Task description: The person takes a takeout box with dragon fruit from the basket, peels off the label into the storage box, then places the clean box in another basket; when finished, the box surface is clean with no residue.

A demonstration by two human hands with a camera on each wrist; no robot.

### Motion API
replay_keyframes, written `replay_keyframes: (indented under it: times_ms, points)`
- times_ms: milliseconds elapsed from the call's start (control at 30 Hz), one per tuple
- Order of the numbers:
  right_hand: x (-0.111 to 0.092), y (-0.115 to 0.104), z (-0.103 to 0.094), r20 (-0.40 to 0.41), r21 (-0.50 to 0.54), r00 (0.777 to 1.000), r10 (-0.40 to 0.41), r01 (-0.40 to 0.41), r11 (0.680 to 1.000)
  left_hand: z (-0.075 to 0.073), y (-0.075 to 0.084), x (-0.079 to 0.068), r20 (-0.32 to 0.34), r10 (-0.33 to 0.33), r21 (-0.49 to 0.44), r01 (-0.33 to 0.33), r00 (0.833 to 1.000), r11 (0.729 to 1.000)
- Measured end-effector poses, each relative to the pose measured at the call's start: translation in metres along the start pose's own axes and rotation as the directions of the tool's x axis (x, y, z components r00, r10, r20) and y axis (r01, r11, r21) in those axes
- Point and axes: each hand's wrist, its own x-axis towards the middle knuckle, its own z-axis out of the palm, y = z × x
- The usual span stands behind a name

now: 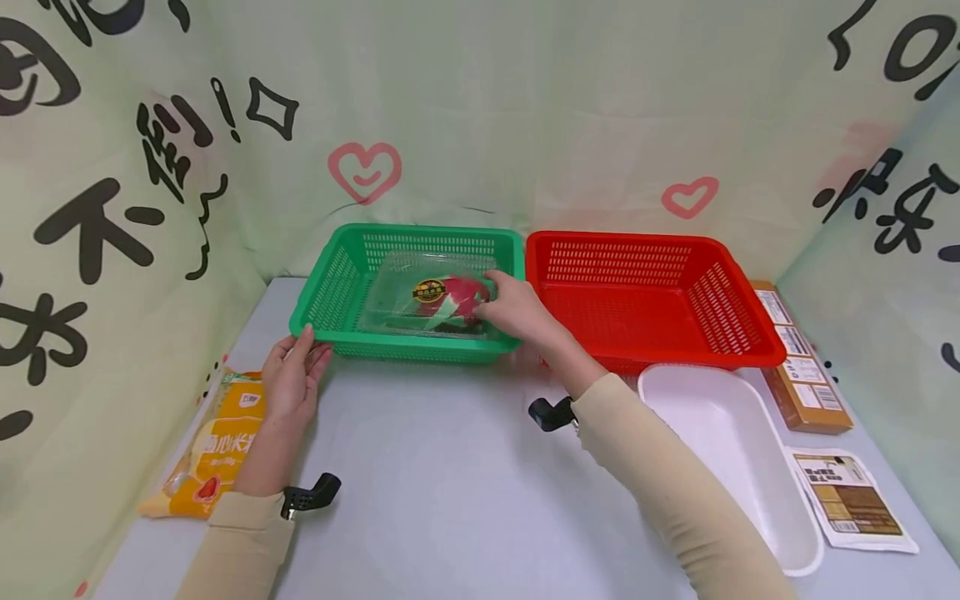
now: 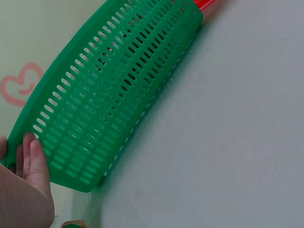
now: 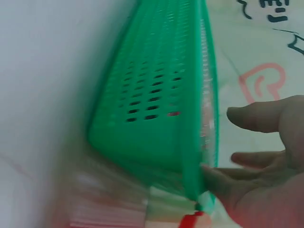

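A green plastic basket [image 1: 420,347] stands at the back of the table. My left hand [image 1: 291,379] grips its front left corner, and in the left wrist view the fingers [image 2: 38,161] lie against the outer wall. Inside the basket sits a clear plastic box [image 1: 390,287] with a black and gold label, and a red and green dragon fruit [image 1: 457,298] shows through it. At the box's right end is my right hand [image 1: 517,312], thumb and fingers spread apart. The right wrist view shows that hand [image 3: 261,156] by the basket's rim, nothing visible between its fingers.
Right of the green basket stands a red basket [image 1: 630,360]. In front of that lies a white tray [image 1: 735,450], with a brown box [image 1: 810,375] and a white and brown pouch [image 1: 855,500] beside it. A yellow snack bag [image 1: 225,442] lies at the left edge.
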Motion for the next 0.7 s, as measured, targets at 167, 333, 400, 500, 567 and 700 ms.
replay_keyframes:
  times_ms: [167,333,400,500,567,700]
  points:
    - [0.001,0.003,0.005,0.016,0.037,1.0,-0.025,0.024,0.999,-0.001,-0.003,0.003,0.014,0.01,-0.033,-0.01,1.0,0.999]
    - [0.002,0.002,0.009,0.018,0.073,0.999,-0.029,0.027,0.997,-0.002,-0.001,0.002,0.02,0.017,-0.036,-0.016,1.0,0.999]
    - [0.003,0.001,0.012,0.007,0.081,1.0,-0.028,0.027,0.996,-0.002,-0.001,0.002,0.021,0.017,-0.035,-0.016,1.0,0.999]
    - [0.007,0.001,0.016,-0.031,0.101,0.999,-0.018,0.021,0.995,-0.002,0.0,0.002,0.024,0.017,-0.029,-0.017,1.0,0.999]
    - [0.01,0.001,0.02,-0.055,0.136,0.998,-0.003,0.01,0.991,-0.003,0.0,0.002,0.027,0.02,-0.016,-0.019,0.999,1.0]
    - [0.015,0.0,0.028,-0.086,0.219,0.995,0.047,-0.027,0.975,-0.003,0.0,0.003,0.023,0.017,0.005,-0.017,1.0,1.0]
